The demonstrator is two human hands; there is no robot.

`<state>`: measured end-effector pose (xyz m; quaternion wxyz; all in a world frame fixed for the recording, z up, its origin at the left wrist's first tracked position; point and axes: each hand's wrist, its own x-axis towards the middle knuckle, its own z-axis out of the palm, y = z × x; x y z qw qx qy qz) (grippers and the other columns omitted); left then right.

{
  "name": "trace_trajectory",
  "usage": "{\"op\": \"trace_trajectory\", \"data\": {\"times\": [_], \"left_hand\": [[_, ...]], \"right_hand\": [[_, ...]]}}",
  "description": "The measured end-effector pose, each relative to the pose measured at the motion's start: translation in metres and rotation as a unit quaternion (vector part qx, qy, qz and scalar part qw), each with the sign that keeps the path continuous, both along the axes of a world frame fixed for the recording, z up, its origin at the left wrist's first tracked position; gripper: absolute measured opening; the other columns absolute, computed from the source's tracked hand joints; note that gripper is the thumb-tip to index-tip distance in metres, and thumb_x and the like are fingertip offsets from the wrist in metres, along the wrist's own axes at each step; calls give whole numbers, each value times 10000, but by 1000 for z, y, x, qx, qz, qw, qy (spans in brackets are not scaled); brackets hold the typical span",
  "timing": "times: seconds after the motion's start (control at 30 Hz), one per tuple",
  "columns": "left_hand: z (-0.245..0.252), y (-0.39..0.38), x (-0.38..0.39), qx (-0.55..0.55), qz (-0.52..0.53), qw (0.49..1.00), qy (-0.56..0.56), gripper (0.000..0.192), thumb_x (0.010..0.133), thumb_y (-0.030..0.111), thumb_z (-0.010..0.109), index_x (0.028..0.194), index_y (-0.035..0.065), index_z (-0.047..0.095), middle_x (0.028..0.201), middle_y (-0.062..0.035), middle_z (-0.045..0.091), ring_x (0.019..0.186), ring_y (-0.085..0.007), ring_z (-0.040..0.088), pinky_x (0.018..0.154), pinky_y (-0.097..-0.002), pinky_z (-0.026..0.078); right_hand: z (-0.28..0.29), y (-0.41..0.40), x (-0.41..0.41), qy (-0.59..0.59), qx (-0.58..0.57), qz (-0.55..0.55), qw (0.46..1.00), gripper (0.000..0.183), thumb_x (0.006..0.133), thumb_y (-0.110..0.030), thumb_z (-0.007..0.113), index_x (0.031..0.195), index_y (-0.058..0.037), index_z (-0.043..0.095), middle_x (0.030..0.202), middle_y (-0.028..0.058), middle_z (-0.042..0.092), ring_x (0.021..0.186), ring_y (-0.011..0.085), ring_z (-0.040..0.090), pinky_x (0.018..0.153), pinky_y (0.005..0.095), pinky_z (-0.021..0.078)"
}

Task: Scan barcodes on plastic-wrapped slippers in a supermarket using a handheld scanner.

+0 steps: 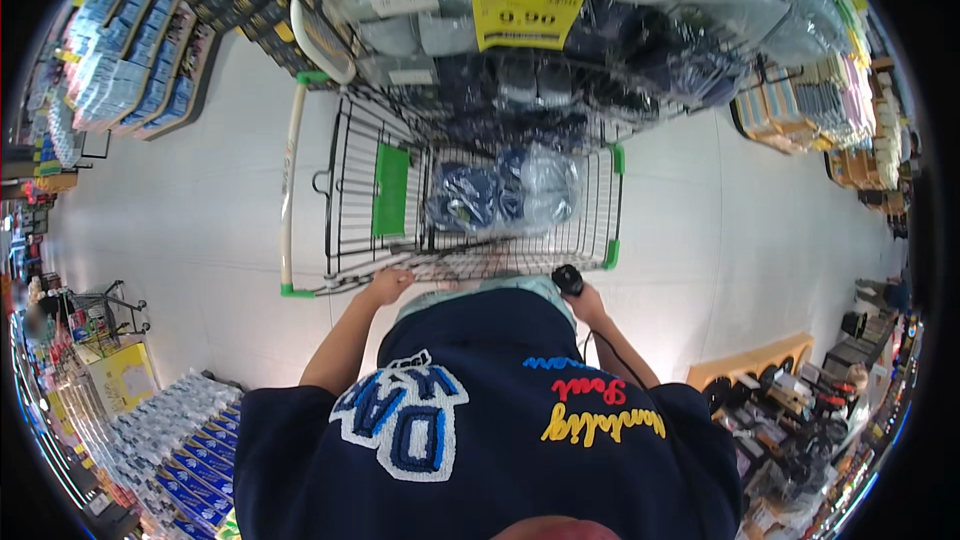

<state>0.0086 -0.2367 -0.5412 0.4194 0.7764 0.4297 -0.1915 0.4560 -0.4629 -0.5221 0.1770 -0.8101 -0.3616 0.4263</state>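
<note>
A wire shopping cart (350, 180) with green plastic corners stands sideways before me, its handle bar (288, 187) on the left. Inside lie dark blue slippers (466, 196) and a pale grey pair (551, 184), wrapped in clear plastic. My left hand (391, 286) is at the cart's near rim with curled fingers; whether it grips the wire is unclear. On the other side, my right hand (587, 305) holds a small black device (568, 280) close to the cart's near right corner. A thin black cable (619, 352) runs along my right forearm.
Just beyond the cart, a display rack of bagged slippers (536, 79) carries a yellow price sign (527, 6). Stacked packs (135, 52) fill shelves at far left; folded textiles (817, 109) sit at far right. Blue packs (199, 457) and a cookware display (780, 397) flank me.
</note>
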Motion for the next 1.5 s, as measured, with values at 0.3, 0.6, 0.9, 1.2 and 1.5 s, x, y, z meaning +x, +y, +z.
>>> {"op": "trace_trajectory", "data": {"times": [0.3, 0.6, 0.9, 1.2, 1.5], "left_hand": [[242, 122, 71, -205, -54, 972, -97, 462, 968, 335, 491, 1314, 28, 495, 1297, -112, 548, 1211, -209, 487, 1045, -320, 352], [520, 273, 134, 89, 4, 964, -250, 294, 942, 256, 559, 1134, 38, 606, 1060, -48, 634, 1034, -143, 573, 940, -304, 437], [575, 523, 189, 609, -126, 764, -171, 426, 960, 336, 513, 1252, 27, 523, 1150, -133, 609, 1060, -238, 596, 887, -362, 479], [567, 595, 318, 736, -12, 659, -155, 386, 880, 311, 524, 1169, 57, 549, 1179, -195, 564, 1132, -398, 496, 937, -495, 420], [550, 623, 357, 704, 80, 699, -95, 559, 831, 436, 584, 1235, 57, 510, 1330, -243, 428, 1243, -384, 404, 1005, -505, 346]], "right_hand": [[-12, 16, 54, 19, -20, 33, 999, 446, 717, -295, 747, 1051, -18, 643, 968, 214, 676, 938, 350, 648, 799, 404, 493], [-25, 16, 92, 43, -84, -48, 994, 469, 706, -335, 750, 1041, -24, 646, 854, 188, 679, 811, 337, 658, 729, 406, 504], [41, -32, 57, 58, -84, -208, 973, 229, 729, -222, 751, 794, -19, 667, 642, 49, 620, 582, 148, 576, 539, 308, 441], [104, -105, -13, 3, -147, -289, 946, 260, 729, -272, 728, 799, -25, 684, 663, 71, 658, 633, 171, 632, 587, 326, 476], [49, -227, -101, 19, -187, -359, 914, 390, 821, -416, 680, 866, -29, 674, 658, 67, 617, 581, 180, 557, 545, 357, 445]]}}
